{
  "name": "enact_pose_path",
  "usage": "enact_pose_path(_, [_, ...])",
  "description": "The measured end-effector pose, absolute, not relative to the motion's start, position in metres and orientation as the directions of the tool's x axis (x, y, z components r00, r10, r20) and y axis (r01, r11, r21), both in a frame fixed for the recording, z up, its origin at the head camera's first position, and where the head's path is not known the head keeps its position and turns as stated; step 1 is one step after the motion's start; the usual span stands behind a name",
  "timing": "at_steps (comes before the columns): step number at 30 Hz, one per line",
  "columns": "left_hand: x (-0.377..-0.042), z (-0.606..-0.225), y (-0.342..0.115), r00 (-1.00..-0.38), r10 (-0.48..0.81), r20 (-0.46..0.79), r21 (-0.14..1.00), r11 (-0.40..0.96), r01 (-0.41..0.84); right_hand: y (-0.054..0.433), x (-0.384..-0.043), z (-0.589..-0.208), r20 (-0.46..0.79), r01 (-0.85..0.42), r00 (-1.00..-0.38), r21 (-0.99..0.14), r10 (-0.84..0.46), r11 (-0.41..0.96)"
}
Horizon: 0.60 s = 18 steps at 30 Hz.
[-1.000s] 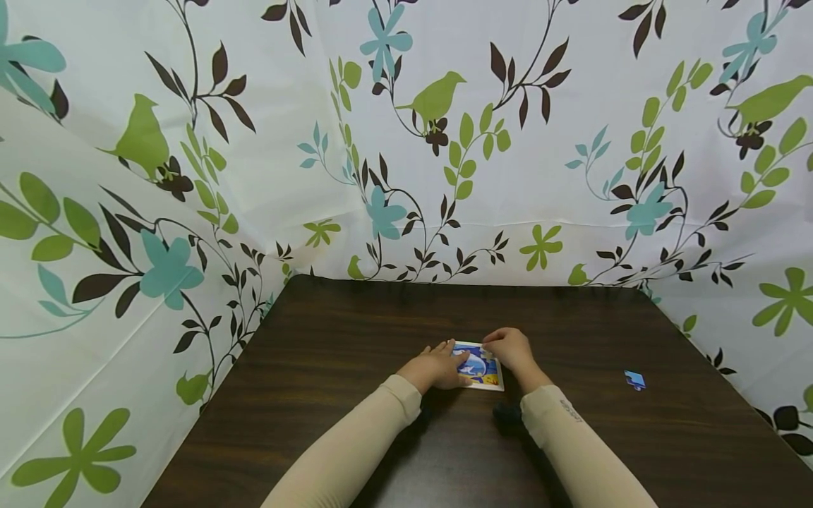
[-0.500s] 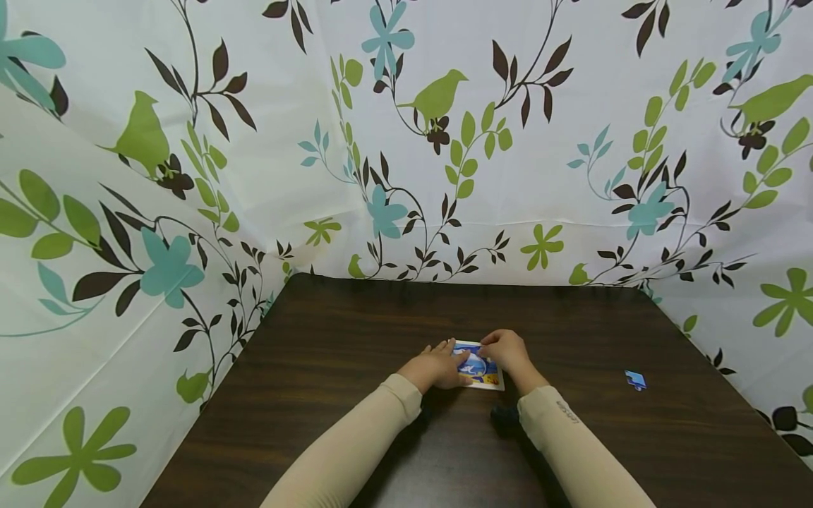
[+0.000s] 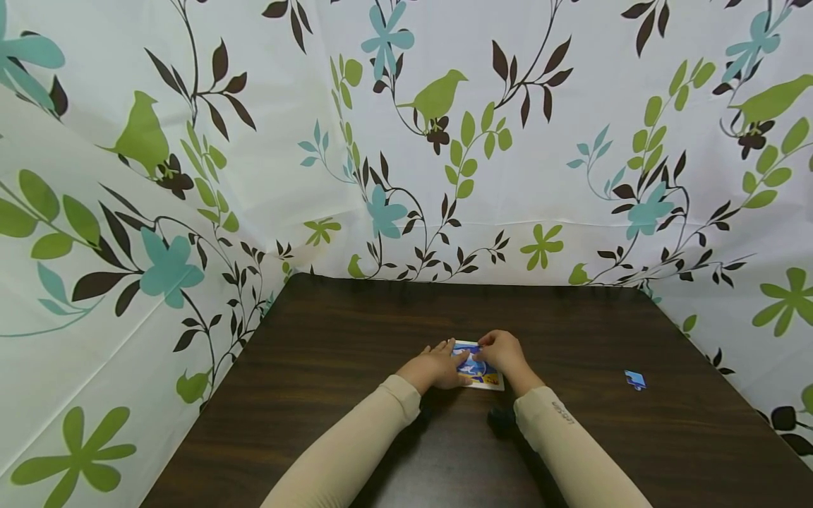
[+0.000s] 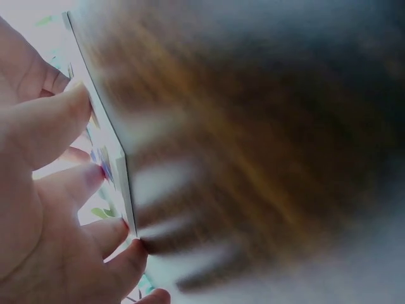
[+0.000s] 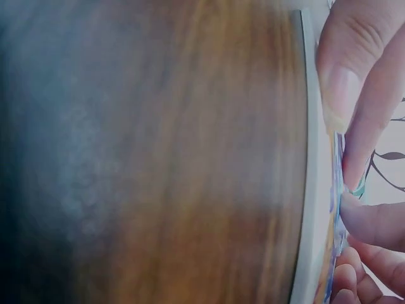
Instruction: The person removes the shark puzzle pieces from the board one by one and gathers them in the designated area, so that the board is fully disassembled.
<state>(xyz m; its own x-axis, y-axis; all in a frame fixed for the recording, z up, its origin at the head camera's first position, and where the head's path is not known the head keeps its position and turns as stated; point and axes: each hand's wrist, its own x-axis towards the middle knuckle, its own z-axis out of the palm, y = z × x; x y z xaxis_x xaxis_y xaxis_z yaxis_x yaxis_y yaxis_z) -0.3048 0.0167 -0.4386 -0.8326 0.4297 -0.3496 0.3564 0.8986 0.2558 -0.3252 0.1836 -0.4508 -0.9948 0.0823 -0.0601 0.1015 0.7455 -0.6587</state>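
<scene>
Brown table [image 3: 375, 317], leafy curtain [image 3: 406, 169]: left fingers [image 4: 114, 234] spread on puzzle [image 3: 478, 368], right fingers' [image 5: 370, 120] hold unclear.

A dark-brown, wood-grained, flat-topped table [image 3: 394, 317] spreads toward six o'clock in the head view. Beyond it, from nine through twelve to three o'clock, stands creased white printed sheeting [image 3: 540, 176], bearing a lime-green bird silhouette [image 3: 437, 99] at twelve, a teal broad-petalled flower [image 3: 170, 269] at nine and a green long-petalled flower [image 3: 79, 457] at eight.
</scene>
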Motion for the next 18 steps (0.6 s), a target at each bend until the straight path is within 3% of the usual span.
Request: enact_pose_path(18, [-0.3034, -0.442, 0.0186, -0.862, 0.415, -0.29, 0.208, 0.907, 0.367, 0.1843, -0.3269, -0.4534, -0.066, 0.11, -0.994, -0.665, 0.089, 0.739])
